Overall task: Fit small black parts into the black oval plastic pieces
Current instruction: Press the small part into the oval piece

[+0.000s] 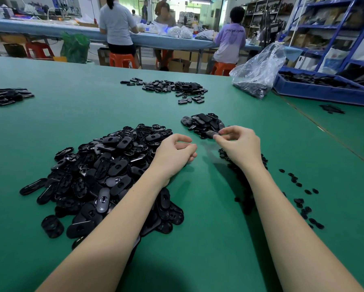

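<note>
A black oval plastic piece is pinched between the thumb and fingertips of the right hand, at the near edge of a small heap of like oval pieces. Its long axis is seen to run roughly left to right, the right end being covered by the fingers. The left hand is held loosely curled just left of the right hand; whether anything is held in it cannot be told. A large heap of black oval plastic pieces lies under and left of the left forearm. Small black round parts are scattered right of the right forearm on the green table mat. Farther off, another heap of black pieces, a clear plastic bag and a blue plastic tray are noted.
</note>
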Tool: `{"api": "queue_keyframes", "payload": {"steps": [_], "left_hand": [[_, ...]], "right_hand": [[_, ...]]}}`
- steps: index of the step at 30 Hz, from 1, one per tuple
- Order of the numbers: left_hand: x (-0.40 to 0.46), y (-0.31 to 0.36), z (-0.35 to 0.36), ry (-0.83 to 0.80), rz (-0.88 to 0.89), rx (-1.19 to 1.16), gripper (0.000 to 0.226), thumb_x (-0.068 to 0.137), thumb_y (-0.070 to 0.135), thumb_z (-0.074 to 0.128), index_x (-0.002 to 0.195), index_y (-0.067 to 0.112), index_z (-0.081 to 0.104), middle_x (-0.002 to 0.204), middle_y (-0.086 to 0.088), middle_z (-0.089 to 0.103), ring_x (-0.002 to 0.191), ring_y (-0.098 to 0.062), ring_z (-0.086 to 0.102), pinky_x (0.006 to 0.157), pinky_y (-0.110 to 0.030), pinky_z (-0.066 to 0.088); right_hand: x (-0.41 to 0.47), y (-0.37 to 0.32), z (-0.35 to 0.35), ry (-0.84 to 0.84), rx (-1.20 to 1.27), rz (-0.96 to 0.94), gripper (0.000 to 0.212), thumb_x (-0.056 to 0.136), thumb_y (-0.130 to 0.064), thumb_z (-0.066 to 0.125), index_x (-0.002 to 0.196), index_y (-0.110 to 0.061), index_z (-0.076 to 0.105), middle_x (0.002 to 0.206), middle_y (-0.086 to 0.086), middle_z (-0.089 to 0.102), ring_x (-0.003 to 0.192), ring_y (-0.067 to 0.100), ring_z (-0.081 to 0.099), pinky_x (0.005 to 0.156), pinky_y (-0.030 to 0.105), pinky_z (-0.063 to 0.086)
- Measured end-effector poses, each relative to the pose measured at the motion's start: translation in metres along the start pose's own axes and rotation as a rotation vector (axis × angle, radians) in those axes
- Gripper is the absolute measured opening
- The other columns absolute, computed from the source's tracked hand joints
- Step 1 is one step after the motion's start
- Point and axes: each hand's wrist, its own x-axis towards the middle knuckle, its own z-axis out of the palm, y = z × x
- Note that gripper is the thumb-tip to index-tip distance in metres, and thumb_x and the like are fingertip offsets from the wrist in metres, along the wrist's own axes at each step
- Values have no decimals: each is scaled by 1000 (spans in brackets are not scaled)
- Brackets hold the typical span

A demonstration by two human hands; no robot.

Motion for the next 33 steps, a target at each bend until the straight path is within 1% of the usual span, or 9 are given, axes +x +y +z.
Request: {"api": "queue_keyframes", "payload": {"steps": [3, 7, 12, 16, 19, 22, 26, 29, 33], "left_hand": [[-2, 1, 1, -36, 5, 62, 5, 91, 12, 68, 96, 11, 67, 80, -7, 74, 77, -21, 70, 93, -46, 58], [-2, 2, 1, -41, 9, 103, 3, 91, 13, 68, 94, 11, 68, 79, -7, 74, 77, -21, 70, 93, -45, 58], [-1, 2, 0, -45, 5, 103, 4, 90, 14, 69, 93, 12, 69, 77, -5, 75, 78, -21, 72, 92, -45, 59], [0, 2, 0, -52, 7, 113, 3, 90, 16, 69, 91, 13, 69, 77, -3, 75, 85, -28, 74, 92, -46, 59], [0, 1, 0, -50, 6, 111, 3, 89, 15, 69, 91, 13, 70, 79, -5, 75, 79, -22, 72, 92, -45, 59], [1, 3, -1, -50, 14, 111, 3, 91, 14, 67, 90, 13, 69, 81, -7, 75, 74, -18, 70, 89, -43, 60], [4, 13, -6, -25, 75, 126, 16, 98, 17, 58, 87, 13, 69, 86, -4, 75, 77, -12, 73, 79, -31, 62], [6, 19, -16, 3, 91, 136, 27, 103, 22, 49, 86, 16, 70, 88, -1, 75, 76, -11, 73, 74, -27, 60], [6, 23, -26, 2, 170, 287, 24, 101, 26, 52, 86, 25, 71, 85, 8, 75, 73, -6, 70, 73, -26, 55]], "right_hand": [[21, -1, 6, 47, -51, 89, 23, 80, -50, 81, 90, -30, 77, 83, -16, 73, 88, 6, 69, 78, 27, 52], [44, -10, 20, 59, -171, 121, 19, 83, -47, 78, 91, -30, 73, 87, -14, 69, 97, 15, 68, 75, 26, 42], [54, -10, 30, 53, -236, 154, 15, 85, -45, 76, 90, -31, 72, 100, -7, 75, 103, 21, 69, 78, 27, 44], [53, -11, 28, 61, -231, 142, 17, 84, -44, 77, 95, -31, 73, 95, -11, 72, 100, 18, 68, 77, 27, 42], [46, -14, 22, 49, -197, 126, 17, 84, -43, 75, 96, -30, 73, 89, -15, 69, 94, 15, 65, 73, 26, 40], [33, -19, 16, 19, -120, 125, 10, 83, -40, 73, 88, -31, 73, 82, -17, 69, 86, 12, 65, 65, 25, 43], [9, -23, 12, -75, 28, 129, 6, 81, -36, 72, 80, -31, 76, 75, -17, 72, 71, 3, 64, 59, 22, 46], [-10, -18, 14, -163, 15, 93, 6, 80, -36, 74, 77, -32, 76, 69, -18, 72, 59, -6, 60, 56, 19, 43], [-26, -10, 14, -238, -59, 95, 7, 83, -32, 71, 79, -29, 76, 76, -12, 75, 76, 5, 66, 68, 24, 50]]}}
